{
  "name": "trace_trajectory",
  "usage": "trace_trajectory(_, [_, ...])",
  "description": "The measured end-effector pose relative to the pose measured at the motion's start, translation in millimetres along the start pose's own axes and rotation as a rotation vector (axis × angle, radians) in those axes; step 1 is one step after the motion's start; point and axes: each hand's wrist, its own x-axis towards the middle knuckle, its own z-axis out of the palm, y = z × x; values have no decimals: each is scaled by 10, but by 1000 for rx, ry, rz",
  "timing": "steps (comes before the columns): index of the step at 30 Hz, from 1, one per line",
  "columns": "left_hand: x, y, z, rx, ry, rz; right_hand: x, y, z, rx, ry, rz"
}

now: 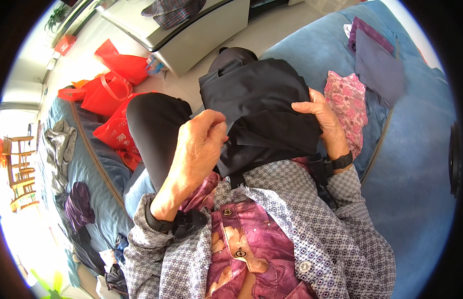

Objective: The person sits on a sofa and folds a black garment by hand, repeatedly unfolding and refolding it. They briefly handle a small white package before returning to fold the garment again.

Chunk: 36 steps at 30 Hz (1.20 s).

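Observation:
A black cloth garment (265, 86), partly folded with a waistband-like edge at its far left, lies across my lap. My right hand (321, 116) grips its right side, thumb on top and the other fingers hidden beneath the cloth. At the garment's left edge, my left hand (203, 144) is raised with the fingers curled toward the thumb. Whether a bit of cloth is pinched there is hidden. Both wrists wear black straps. Beneath the garment, my left knee (156, 123) shows in dark trousers.
Red bags (108, 91) crowd the left beside a blue sofa (410, 187). On the sofa at right lie a pink floral garment (345, 101) and a folded grey-blue garment (377, 63). A low table (201, 41) bearing plaid cloth (173, 13) stands ahead. Purple cloth (80, 205) lies left.

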Motion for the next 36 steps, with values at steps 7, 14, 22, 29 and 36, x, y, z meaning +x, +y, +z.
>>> trace_trajectory(7, [-182, -67, -194, 0, -24, -66, -27, -120, 47, -123, 10, -92])
trace_trajectory(14, [-38, -42, -14, 246, -66, 523, -131, -294, 324, -102, 35, -153])
trace_trajectory(22, [-231, 51, 109, 356, -293, 833, -353, -517, 493, -14, 289, -318])
trace_trajectory(29, [-145, 110, 72, 223, -229, 725, -378, -606, 542, -114, 269, -336])
trace_trajectory(36, [-203, 426, -118, -524, -142, -13, -378, -809, 1004, -505, 112, -407])
